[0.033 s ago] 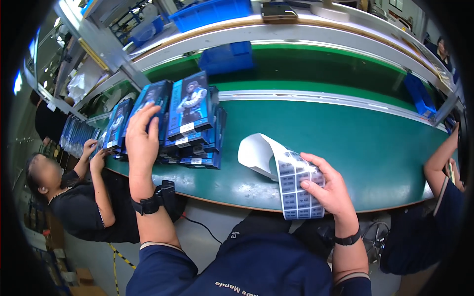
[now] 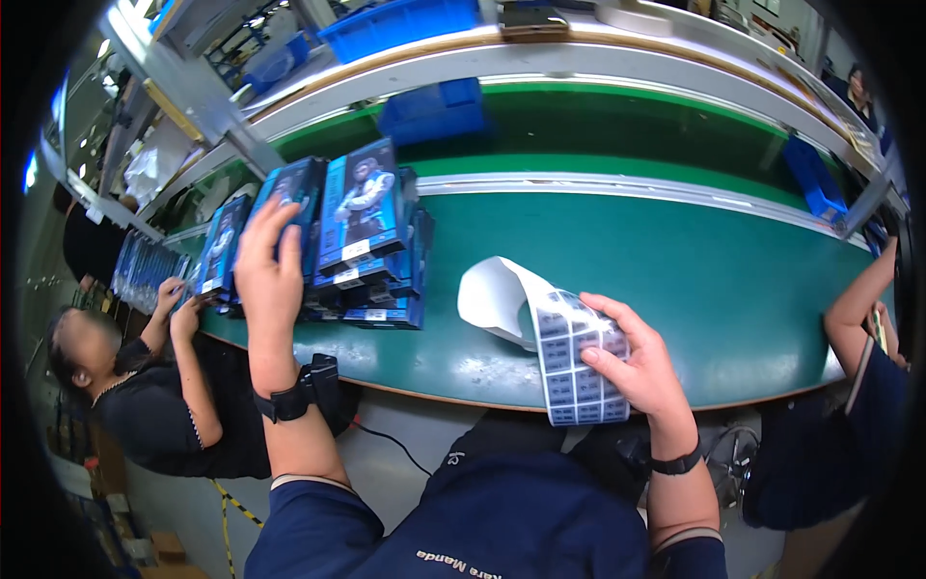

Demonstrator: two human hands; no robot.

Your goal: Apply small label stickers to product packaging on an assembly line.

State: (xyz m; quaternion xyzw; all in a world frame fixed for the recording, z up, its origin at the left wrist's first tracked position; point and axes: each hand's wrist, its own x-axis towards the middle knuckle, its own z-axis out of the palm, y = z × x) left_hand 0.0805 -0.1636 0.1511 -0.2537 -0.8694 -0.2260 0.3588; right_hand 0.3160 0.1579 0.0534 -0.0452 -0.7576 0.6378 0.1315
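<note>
My left hand [image 2: 267, 280] is raised at the near left side of the stacked blue boxes [image 2: 359, 207], its fingers loosely spread and its thumb apart. Nothing shows in it; whether the fingertips touch a box is unclear. The boxes are flat, with a printed figure on top and small white labels on their near ends. My right hand [image 2: 639, 365] grips a sheet of labels [image 2: 576, 372] between thumb and fingers at the table's front edge. Rows of small grey labels cover the sheet, and its white backing [image 2: 492, 294] curls over to the left.
Under the hands is a green table [image 2: 694, 280], with a metal rail [image 2: 617, 188] along its far side. Blue bins [image 2: 432, 111] stand beyond. A person [image 2: 159, 415] works close on the left with more boxes [image 2: 222, 246]; another person's arm [image 2: 858, 299] is at the right.
My left hand has moved slightly up and left beside the boxes. The whole view has shifted a little; my right hand keeps its grip on the sheet of labels.
</note>
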